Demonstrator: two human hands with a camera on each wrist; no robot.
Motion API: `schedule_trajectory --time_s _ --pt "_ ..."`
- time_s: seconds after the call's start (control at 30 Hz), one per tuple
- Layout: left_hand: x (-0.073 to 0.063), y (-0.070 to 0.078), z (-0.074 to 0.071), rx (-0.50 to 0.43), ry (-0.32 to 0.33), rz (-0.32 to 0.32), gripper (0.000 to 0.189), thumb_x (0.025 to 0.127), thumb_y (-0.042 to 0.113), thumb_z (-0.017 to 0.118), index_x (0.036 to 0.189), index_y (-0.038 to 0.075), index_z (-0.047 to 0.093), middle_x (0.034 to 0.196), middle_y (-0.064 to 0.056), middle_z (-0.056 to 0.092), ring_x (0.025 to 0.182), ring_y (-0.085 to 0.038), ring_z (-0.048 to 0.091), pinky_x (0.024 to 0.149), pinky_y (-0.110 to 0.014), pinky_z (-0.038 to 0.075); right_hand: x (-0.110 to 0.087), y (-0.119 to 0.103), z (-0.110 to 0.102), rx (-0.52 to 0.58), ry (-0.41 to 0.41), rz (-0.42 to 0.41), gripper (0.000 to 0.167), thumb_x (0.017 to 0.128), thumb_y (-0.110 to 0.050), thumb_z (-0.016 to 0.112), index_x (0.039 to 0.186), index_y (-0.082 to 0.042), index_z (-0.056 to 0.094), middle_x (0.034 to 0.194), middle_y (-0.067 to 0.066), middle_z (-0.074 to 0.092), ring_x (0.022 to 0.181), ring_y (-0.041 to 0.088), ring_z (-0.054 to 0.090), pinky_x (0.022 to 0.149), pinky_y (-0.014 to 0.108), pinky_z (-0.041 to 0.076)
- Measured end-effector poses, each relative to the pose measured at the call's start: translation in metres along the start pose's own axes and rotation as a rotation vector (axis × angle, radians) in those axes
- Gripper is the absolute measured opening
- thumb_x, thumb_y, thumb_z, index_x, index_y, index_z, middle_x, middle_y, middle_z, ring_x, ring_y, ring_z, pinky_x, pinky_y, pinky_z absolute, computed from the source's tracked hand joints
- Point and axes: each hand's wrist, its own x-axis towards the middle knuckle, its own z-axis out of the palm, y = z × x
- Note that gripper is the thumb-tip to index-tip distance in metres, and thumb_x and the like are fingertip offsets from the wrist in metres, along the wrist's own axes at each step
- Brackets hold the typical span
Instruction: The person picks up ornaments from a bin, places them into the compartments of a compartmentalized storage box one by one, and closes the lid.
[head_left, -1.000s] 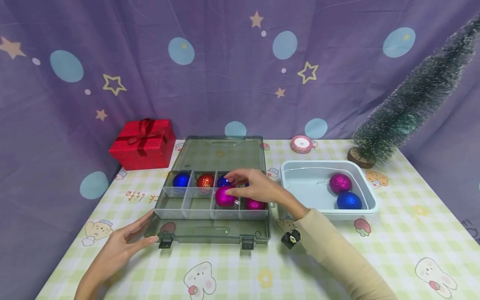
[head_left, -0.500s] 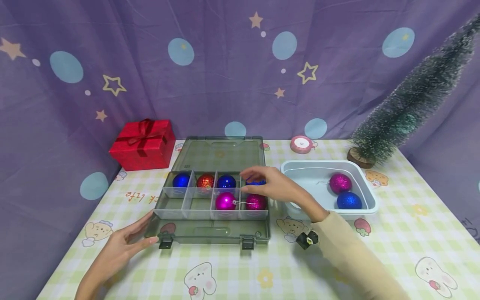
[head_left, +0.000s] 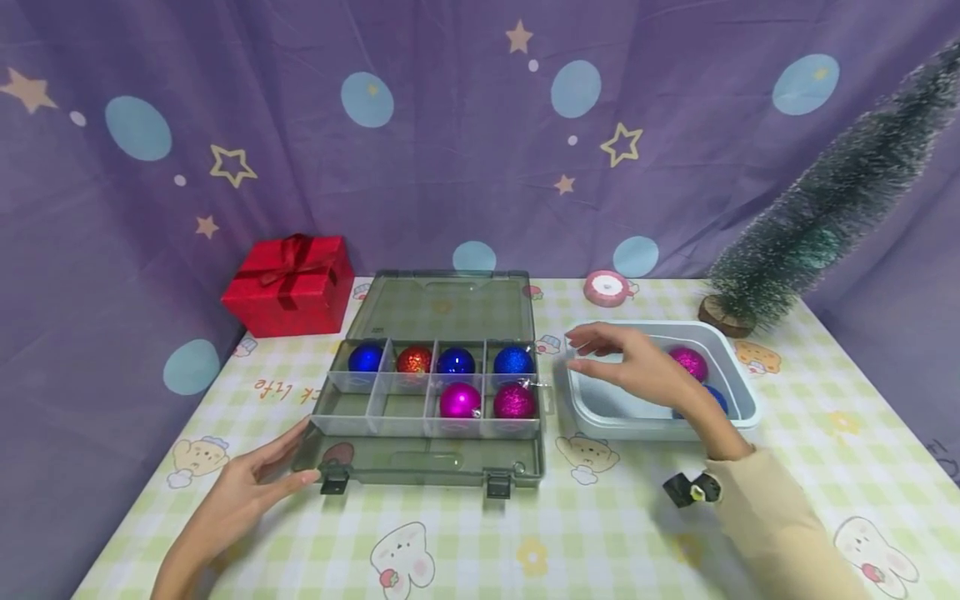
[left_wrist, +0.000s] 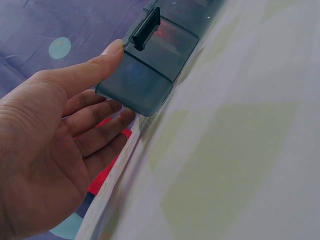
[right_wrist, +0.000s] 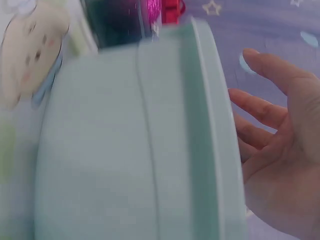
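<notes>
A see-through grey compartment box (head_left: pixel 427 458) lies with its lid raised on the table. Its back row holds a blue ball (head_left: pixel 365 359), an orange-red ball (head_left: pixel 414 361), a shiny blue ball (head_left: pixel 456 363) and a glittery blue ball (head_left: pixel 513 362). In the two right front compartments sit a smooth pink ball (head_left: pixel 460 402) and a glittery magenta ball (head_left: pixel 515 402). My left hand (head_left: pixel 243 492) touches the box's near left corner, thumb in front, fingers along the side. Holding nothing, my right hand (head_left: pixel 637 362) hovers over the pale basin (head_left: pixel 622 427), fingers extended.
Inside the basin are a magenta ball (head_left: pixel 688 363) and a partly hidden blue ball (head_left: pixel 716 400). A red gift box (head_left: pixel 288 287) stands back left. Behind the basin lies a ribbon roll (head_left: pixel 607 288); a small artificial fir tree (head_left: pixel 817 200) stands back right.
My right hand has let go of the smooth pink ball in the front row's third compartment and moved right over the basin. The left hand has stayed at the box corner.
</notes>
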Motion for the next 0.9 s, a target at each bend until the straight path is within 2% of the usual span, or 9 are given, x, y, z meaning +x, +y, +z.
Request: schedule_trajectory --time_s 0.17,0.33,0.47,0.53,0.77,0.9 --pt "0.001 0.000 0.001 -0.010 -0.003 0.006 0.074 0.096 0.035 0.077 0.157 0.007 0.045 0.153 -0.017 0.049 0.138 -0.034 0.045 0.092 -0.003 0.036 -0.023 0.015 -0.023 -0.058 0.060 0.055 0.040 0.100 -0.021 0.072 0.136 -0.003 0.066 0.126 0.014 0.070 0.111 0.025 0.067 0.094 0.041 0.054" --pt "0.000 -0.001 0.002 -0.016 0.000 0.012 0.073 0.096 0.032 0.077 0.156 0.006 0.045 0.152 -0.018 0.049 0.138 -0.036 0.045 0.092 -0.003 0.036 -0.044 0.030 -0.045 -0.091 0.113 0.087 0.037 0.100 -0.019 0.073 0.132 -0.002 0.068 0.117 0.013 0.073 0.101 0.018 0.070 0.080 0.027 0.058" --pt "-0.001 0.000 0.002 -0.015 0.002 0.010 0.073 0.096 0.032 0.077 0.156 0.006 0.045 0.152 -0.018 0.049 0.138 -0.035 0.045 0.092 -0.003 0.036 -0.054 0.041 -0.058 -0.120 0.122 0.148 0.041 0.099 -0.019 0.074 0.134 0.001 0.065 0.113 0.013 0.074 0.097 0.009 0.070 0.078 0.020 0.056" --pt "-0.001 0.000 0.002 -0.011 0.004 0.008 0.073 0.096 0.033 0.077 0.156 0.007 0.045 0.152 -0.018 0.049 0.138 -0.036 0.046 0.092 -0.003 0.036 -0.059 0.047 -0.063 -0.146 0.112 0.180 0.042 0.100 -0.020 0.073 0.134 0.003 0.064 0.114 0.014 0.074 0.099 0.009 0.069 0.080 0.017 0.054" --pt "-0.001 0.000 0.001 -0.012 0.004 0.010 0.073 0.096 0.032 0.078 0.157 0.008 0.045 0.152 -0.018 0.050 0.138 -0.036 0.046 0.092 -0.003 0.036 -0.068 0.053 -0.071 -0.232 0.086 0.231 0.042 0.100 -0.027 0.073 0.131 0.000 0.066 0.113 0.010 0.074 0.101 0.024 0.071 0.081 0.018 0.053" --pt "0.000 0.000 0.000 -0.007 0.008 0.012 0.074 0.095 0.033 0.078 0.157 0.008 0.045 0.152 -0.018 0.050 0.138 -0.035 0.046 0.091 -0.002 0.035 -0.069 0.052 -0.074 -0.271 0.091 0.247 0.042 0.099 -0.029 0.074 0.130 -0.002 0.067 0.110 0.009 0.075 0.100 0.025 0.071 0.080 0.021 0.053"
